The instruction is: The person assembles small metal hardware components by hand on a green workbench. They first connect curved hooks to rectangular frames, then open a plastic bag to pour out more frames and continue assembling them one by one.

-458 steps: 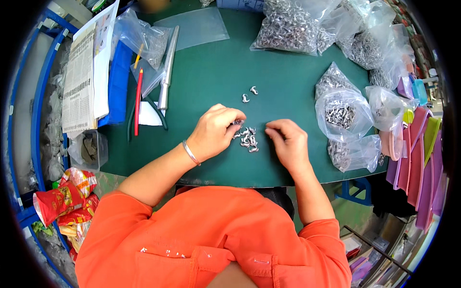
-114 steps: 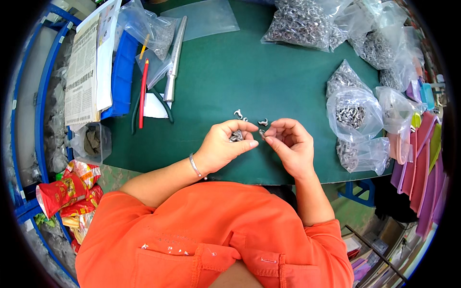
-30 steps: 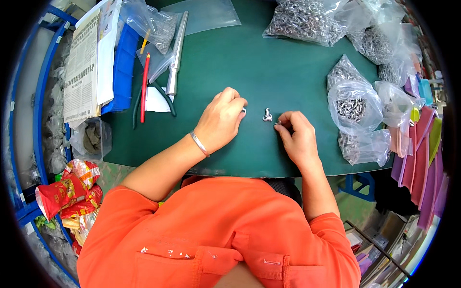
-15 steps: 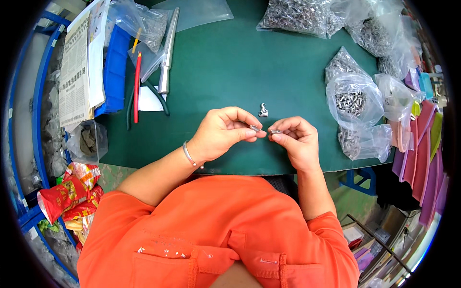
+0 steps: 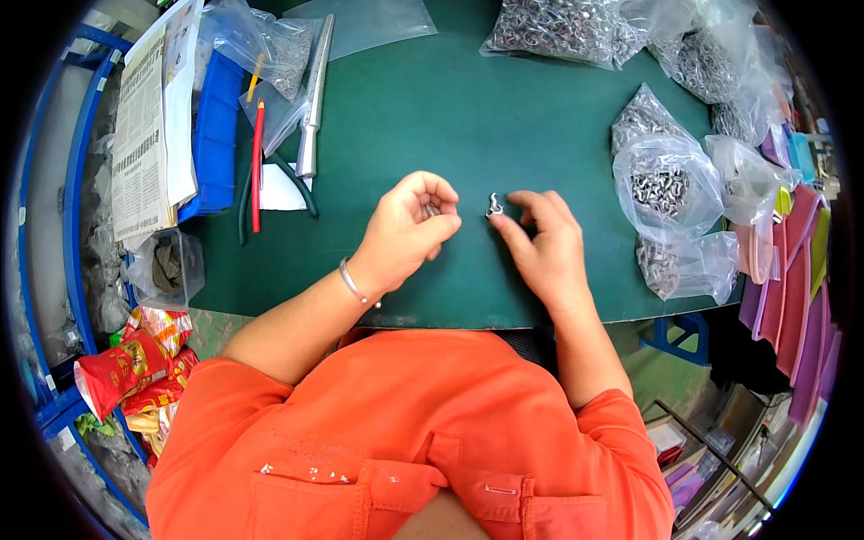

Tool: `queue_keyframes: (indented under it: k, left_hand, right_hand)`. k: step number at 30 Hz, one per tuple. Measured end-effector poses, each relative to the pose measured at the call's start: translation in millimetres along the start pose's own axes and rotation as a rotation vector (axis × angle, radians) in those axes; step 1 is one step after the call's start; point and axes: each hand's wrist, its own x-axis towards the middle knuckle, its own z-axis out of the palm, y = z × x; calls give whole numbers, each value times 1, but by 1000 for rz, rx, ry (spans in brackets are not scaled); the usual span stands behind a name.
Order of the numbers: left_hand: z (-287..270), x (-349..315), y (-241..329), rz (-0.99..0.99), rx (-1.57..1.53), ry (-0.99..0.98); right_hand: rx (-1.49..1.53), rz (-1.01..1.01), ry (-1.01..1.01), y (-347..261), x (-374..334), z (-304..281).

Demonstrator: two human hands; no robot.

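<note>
My left hand (image 5: 407, 227) is above the green table, its fingers curled round a small silvery metal ring (image 5: 431, 210), mostly hidden by the fingers. A bangle sits on that wrist. On the table between my hands lies a small pile of shiny curved metal pieces (image 5: 494, 206). My right hand (image 5: 549, 252) reaches to this pile from the right, thumb and forefinger apart. The thumb tip is right beside the pieces; whether it touches them I cannot tell. Nothing shows in that hand.
Clear bags of metal pieces (image 5: 661, 189) line the right side, with another bag (image 5: 558, 31) at the far edge. Left stand a blue bin (image 5: 214, 135), newspaper (image 5: 142, 135), a tapered metal rod (image 5: 315, 99), a red pen (image 5: 258, 171) and green-handled pliers (image 5: 308, 193). Pink strips (image 5: 792, 261) hang at right.
My hands have moved apart. The left went up and leftward with its ring; the right opened and moved forward to the pile. The metal piece formerly in the right hand no longer shows there.
</note>
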Motion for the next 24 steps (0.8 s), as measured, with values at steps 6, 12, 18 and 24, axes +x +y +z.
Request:
queue_keyframes:
  k: [6,12,18,24]
  left_hand:
    - [13,28,1,412,810,-2]
    - [19,41,-9,498,967,-147]
    - [20,36,-10,548,903,-73]
    - [14,28,-3,503,865,-42]
  right_hand:
    - [101,-25,-68,6,-2,7]
    - [138,-114,-5,18,-6,8]
    - [51,-62,1,6,-5,12]
    - [124,-10,-51,3,-1,8]
